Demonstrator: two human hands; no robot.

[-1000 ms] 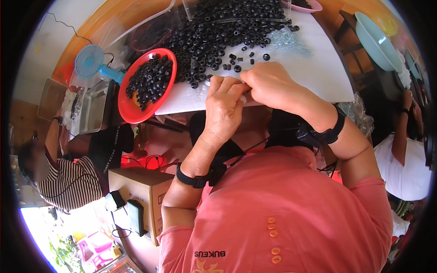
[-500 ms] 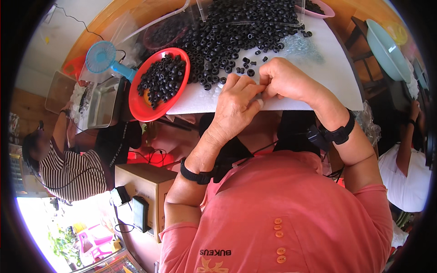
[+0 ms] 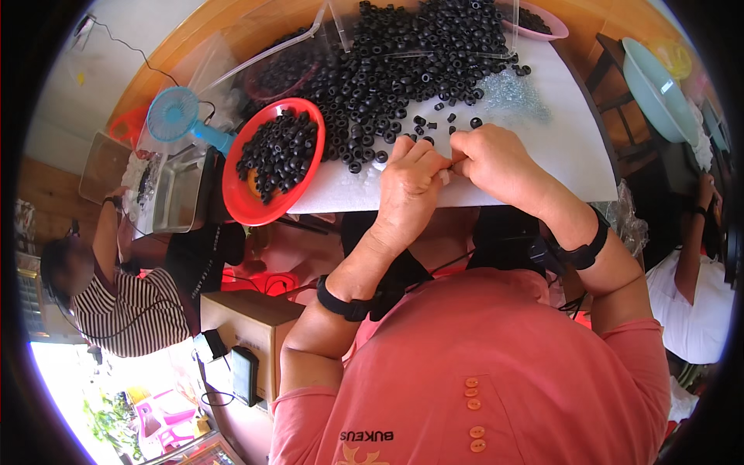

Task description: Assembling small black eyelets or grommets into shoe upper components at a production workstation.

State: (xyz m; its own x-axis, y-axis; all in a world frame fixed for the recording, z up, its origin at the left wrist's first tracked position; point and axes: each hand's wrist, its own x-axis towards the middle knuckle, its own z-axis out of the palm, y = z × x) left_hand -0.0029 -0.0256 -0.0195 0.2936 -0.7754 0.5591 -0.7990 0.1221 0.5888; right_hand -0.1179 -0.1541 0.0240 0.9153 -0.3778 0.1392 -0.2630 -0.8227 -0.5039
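Observation:
My left hand [image 3: 409,187] is closed in a pinch at the front edge of the white-topped table, with a pale wrap on one finger. Against its fingertips my right hand [image 3: 500,164] also pinches. A tiny dark bit shows between the two, but the fingers hide what it is. Just beyond them lie a few loose small black ring-shaped pieces [image 3: 476,122]. A big heap of the same black pieces [image 3: 403,70] spreads behind. To the left, a red bowl [image 3: 235,203] holds more of them.
Clear tiny beads [image 3: 515,94] lie in a patch at right. A clear plastic box [image 3: 314,27] and a pink dish [image 3: 550,23] stand at the back. Left are a blue fan [image 3: 172,112] and metal tray [image 3: 174,221]. People sit on both sides.
The table appears lower in the picture as the view tilts. My hands remain pinched together, the right slightly farther right. A black piece beyond the right hand now shows.

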